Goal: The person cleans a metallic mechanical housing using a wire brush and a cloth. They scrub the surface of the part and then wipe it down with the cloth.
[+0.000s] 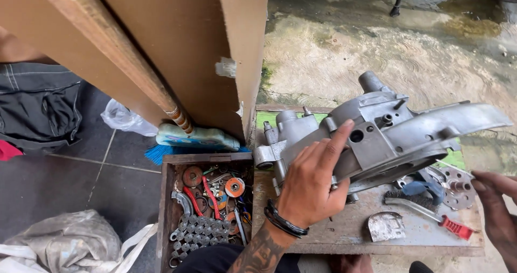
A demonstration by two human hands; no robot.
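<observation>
1. where the left hand [309, 184] is laid flat, fingers spread and pressed against its near face, the engine casing [377, 135] is steadied rather than gripped; nothing is pinched.
2. the right hand [498, 211] is seen only in part at the frame edge, beyond the casing's far end, and whether it is closed on anything cannot be told.
3. the casing is judged to be heavy, rigid cast metal, likely greasy, with sharp ribs and bolt holes; it would best be taken by its thick body under the palm, not by the thin curved arm reaching away from the hand.
4. it is propped tilted on a worn wooden board [344, 232], which looks scratched and uneven, so rocking is likely.
5. just past the fingertips and below the casing, a red-handled tool [433, 216], a metal scraper [385, 226] and a round disc [458, 187] are lying.
6. beside the wrist, a wooden box [168, 197] of sockets and small parts is set; wet concrete ground [377, 36] lies beyond the casing.
</observation>
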